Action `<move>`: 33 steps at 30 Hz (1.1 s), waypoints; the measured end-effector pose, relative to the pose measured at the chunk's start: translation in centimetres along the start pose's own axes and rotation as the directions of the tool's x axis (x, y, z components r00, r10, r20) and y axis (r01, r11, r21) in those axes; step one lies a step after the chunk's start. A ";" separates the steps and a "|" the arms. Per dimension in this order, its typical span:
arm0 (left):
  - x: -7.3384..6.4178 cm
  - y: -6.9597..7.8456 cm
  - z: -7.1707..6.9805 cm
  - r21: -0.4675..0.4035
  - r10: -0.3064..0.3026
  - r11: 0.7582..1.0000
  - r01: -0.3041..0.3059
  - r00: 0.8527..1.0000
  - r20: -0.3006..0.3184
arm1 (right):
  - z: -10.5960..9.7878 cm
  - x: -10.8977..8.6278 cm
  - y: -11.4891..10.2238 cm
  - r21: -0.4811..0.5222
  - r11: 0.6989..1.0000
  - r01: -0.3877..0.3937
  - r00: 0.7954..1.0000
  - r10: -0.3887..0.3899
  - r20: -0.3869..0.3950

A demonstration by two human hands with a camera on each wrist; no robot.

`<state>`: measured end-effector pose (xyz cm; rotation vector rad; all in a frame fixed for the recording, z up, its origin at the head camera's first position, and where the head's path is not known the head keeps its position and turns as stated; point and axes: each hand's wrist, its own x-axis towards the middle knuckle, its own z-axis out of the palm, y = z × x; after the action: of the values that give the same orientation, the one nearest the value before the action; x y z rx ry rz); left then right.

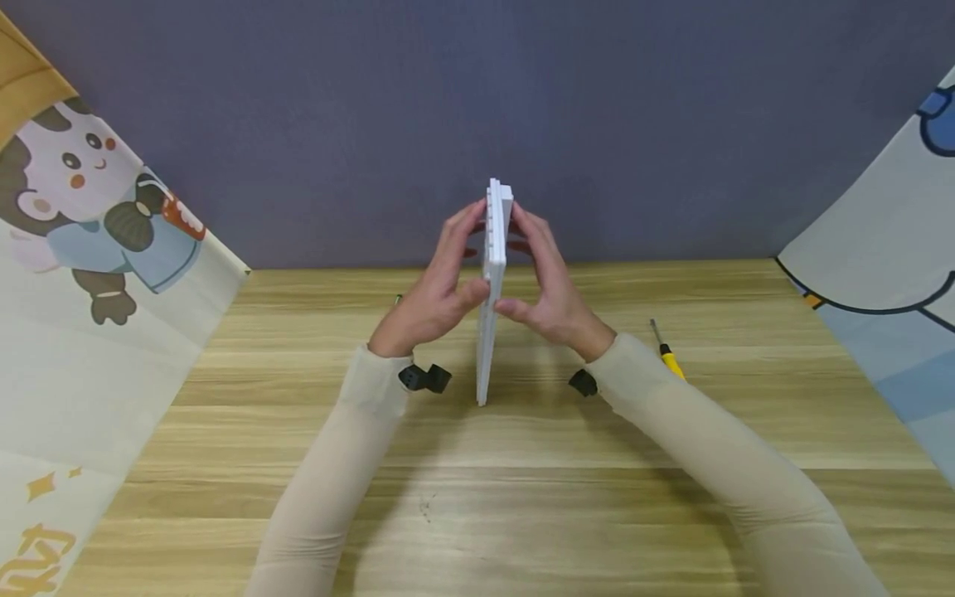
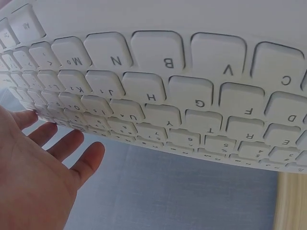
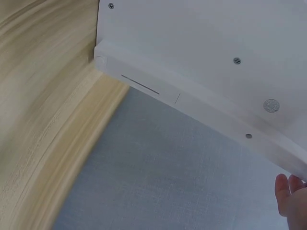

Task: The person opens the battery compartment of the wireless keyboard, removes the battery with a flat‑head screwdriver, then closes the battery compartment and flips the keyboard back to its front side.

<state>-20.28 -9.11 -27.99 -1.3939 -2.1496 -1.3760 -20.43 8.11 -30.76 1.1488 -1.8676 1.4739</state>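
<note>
A white keyboard point(image 1: 494, 240) stands on end, edge-on to the head view, between my two hands. My left hand point(image 1: 433, 294) is on the key side, its thumb and extended fingertips against the keyboard. In the left wrist view, the keys point(image 2: 191, 91) show letters upside down, and the fingers lie loosely near the far long edge. On the back side, my right hand point(image 1: 550, 290) touches with straight fingers and thumb. The right wrist view shows the keyboard's back point(image 3: 182, 43), with screws and a raised strip; only some fingers point(image 3: 282, 191) appear there.
A screwdriver with a yellow handle point(image 1: 672, 361) lies on the wooden table point(image 1: 522, 514), right of my right wrist. A small dark item point(image 1: 399, 298) is mostly hidden behind my left hand. A grey-blue backdrop point(image 1: 358, 124) rises behind the table, with printed cloth at both sides.
</note>
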 end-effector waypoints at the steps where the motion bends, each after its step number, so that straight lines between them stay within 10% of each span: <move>1: 0.0 0.0 0.0 0.000 0.000 1.000 0.000 1.000 0.001 | -0.1 -0.1 0.2 0.002 1.000 0.005 1.000 -0.005 -0.001; 10: 0.0 -0.1 0.5 -0.010 0.001 1.000 -0.001 1.000 0.018 | -0.8 -0.9 3.2 0.005 1.000 0.021 1.000 -0.021 -0.015; 33: 0.2 -0.3 1.4 -0.024 -0.009 1.000 0.010 0.999 0.042 | -1.9 -0.1 2.5 0.018 0.997 0.074 0.995 -0.072 -0.067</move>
<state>-20.26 -7.91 -28.82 -1.4354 -2.1748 -1.3928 -22.76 10.12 -31.61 1.1512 -1.7515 1.4763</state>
